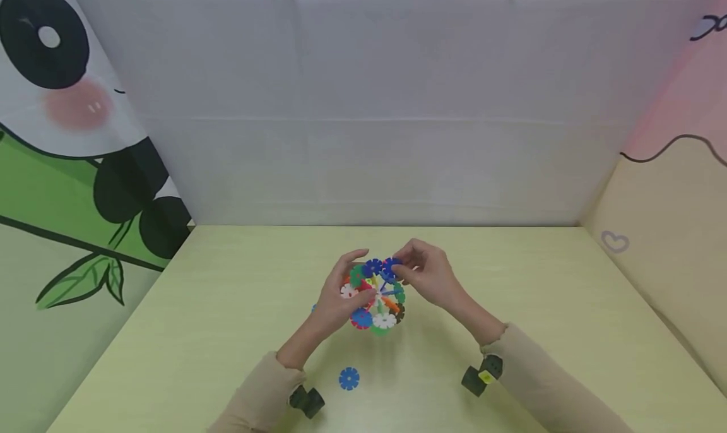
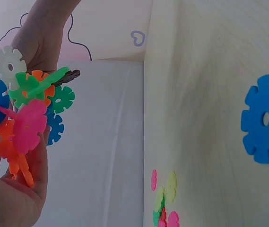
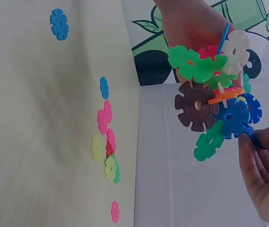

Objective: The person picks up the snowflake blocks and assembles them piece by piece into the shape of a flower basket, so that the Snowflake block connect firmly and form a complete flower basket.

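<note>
A round cluster of interlocked plastic snowflake discs (image 1: 384, 320) in blue, green, white, orange, pink and brown is held up above the table. My left hand (image 1: 336, 299) grips its left side, thumb across the front and fingers behind. On the upper right, my right hand (image 1: 430, 275) pinches a dark blue snowflake disc (image 1: 390, 268) between thumb and fingers, right at the cluster's rim. The right wrist view shows this pinch close up, with the right hand's fingertips (image 3: 247, 138) against the blue disc. Thin spokes meet inside the ring.
One loose blue disc (image 1: 349, 379) lies on the pale table (image 1: 238, 332) in front of the hands. Further loose discs, including a yellow disc (image 3: 96, 148) and a pink disc (image 3: 115, 211), lie in the right wrist view. A white wall (image 1: 363, 105) stands behind.
</note>
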`<state>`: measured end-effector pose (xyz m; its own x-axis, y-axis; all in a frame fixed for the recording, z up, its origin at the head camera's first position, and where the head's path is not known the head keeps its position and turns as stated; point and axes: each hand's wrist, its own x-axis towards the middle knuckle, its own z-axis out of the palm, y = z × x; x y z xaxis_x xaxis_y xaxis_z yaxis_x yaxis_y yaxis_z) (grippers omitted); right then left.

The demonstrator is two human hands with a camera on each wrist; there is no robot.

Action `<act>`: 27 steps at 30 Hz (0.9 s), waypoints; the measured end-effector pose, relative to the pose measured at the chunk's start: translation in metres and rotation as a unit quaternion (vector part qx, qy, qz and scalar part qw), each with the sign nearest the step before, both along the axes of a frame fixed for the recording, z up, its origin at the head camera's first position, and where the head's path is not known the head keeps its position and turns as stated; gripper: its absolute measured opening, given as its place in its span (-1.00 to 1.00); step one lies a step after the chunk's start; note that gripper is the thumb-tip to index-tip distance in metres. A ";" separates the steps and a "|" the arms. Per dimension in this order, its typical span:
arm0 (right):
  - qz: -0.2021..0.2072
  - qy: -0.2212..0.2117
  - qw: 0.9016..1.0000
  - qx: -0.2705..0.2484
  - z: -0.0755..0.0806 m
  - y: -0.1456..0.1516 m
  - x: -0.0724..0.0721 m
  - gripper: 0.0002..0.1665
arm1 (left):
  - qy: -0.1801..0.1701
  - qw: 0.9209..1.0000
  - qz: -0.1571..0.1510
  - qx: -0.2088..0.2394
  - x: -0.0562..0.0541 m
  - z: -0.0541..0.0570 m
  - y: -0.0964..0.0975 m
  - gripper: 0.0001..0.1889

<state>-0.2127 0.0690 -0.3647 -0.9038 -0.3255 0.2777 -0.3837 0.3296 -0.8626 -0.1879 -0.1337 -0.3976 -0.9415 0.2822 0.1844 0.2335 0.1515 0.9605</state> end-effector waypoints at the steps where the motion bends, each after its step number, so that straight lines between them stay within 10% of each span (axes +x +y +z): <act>1: 0.003 -0.001 1.000 0.003 0.000 0.000 0.000 -0.87 | 0.004 1.000 0.001 0.001 0.000 0.000 0.000 -0.33; 27: -0.022 0.006 1.000 0.019 -0.015 -0.004 0.006 -0.93 | 0.078 0.993 0.080 0.035 0.004 -0.019 0.010 -0.48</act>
<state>-0.2068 0.0649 -0.3792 -0.9139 -0.2969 0.2767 -0.3787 0.3787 -0.8445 -0.1840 -0.1234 -0.4164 -0.9317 0.1121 0.3456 0.3587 0.1337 0.9238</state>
